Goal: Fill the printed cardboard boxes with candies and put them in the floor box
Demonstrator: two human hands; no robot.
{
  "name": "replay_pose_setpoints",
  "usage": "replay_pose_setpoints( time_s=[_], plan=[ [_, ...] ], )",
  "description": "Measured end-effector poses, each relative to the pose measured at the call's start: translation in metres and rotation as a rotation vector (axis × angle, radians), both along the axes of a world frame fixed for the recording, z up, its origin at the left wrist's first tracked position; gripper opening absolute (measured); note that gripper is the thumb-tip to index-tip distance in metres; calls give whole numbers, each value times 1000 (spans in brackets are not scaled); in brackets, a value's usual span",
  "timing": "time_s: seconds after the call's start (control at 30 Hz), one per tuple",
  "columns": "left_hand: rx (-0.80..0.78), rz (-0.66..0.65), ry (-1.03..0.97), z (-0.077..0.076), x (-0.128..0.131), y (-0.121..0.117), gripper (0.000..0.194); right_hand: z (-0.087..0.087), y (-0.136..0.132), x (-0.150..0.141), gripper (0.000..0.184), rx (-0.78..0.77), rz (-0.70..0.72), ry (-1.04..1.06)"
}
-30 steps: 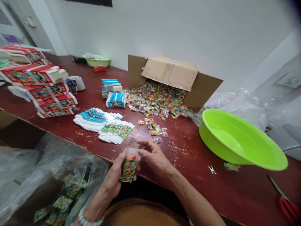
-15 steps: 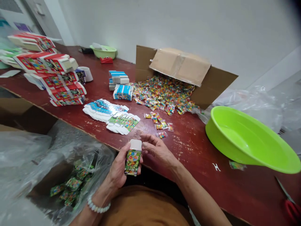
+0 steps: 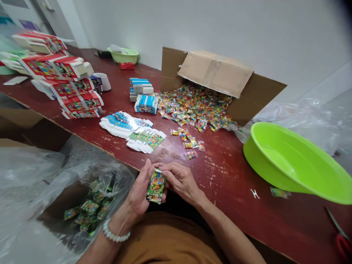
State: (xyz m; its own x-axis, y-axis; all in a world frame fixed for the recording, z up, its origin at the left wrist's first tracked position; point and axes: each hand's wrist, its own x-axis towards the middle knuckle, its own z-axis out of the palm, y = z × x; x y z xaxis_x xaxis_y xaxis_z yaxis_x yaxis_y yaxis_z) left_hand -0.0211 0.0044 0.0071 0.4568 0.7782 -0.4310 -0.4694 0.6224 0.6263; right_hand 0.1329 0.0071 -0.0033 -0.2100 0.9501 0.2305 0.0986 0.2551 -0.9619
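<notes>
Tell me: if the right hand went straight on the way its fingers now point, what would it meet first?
The right hand would meet the small green printed box first, held in the left hand; its fingers seem to be touching the box's top end.

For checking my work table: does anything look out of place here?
One small packet lies alone on the red table beside the green basin, away from the pile of colourful packets spilling from the cardboard box.

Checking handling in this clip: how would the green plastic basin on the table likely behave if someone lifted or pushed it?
The green plastic basin looks thin-walled and holds nothing visible, so it is probably light for its size. Its wall curves in toward a narrower base, so a push at the rim might rock or tip it.
</notes>
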Motion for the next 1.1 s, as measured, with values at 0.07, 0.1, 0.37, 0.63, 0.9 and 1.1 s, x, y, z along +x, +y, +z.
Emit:
replay_pose_setpoints(
  time_s=[0.07,0.1,0.37,0.63,0.9,1.1],
  plan=[
    [26,28,14,-1,1,0,66,-2,1,-4,19,-235,8,155],
    [44,40,26,-2,2,-1,67,-1,2,-6,21,-337,16,239],
    [39,83,123,-8,-1,1,63,9,7,-10,24,-272,69,234],
    [54,218,120,-8,-13,7,43,-17,9,-15,23,-36,156,65],
    [204,559,902,-29,-126,-6,53,-20,132,-19,52,17,-323,-598],
    [175,557,1355,-48,-185,-19,44,-32,158,-27,53,-72,-389,-791]
  ],
)
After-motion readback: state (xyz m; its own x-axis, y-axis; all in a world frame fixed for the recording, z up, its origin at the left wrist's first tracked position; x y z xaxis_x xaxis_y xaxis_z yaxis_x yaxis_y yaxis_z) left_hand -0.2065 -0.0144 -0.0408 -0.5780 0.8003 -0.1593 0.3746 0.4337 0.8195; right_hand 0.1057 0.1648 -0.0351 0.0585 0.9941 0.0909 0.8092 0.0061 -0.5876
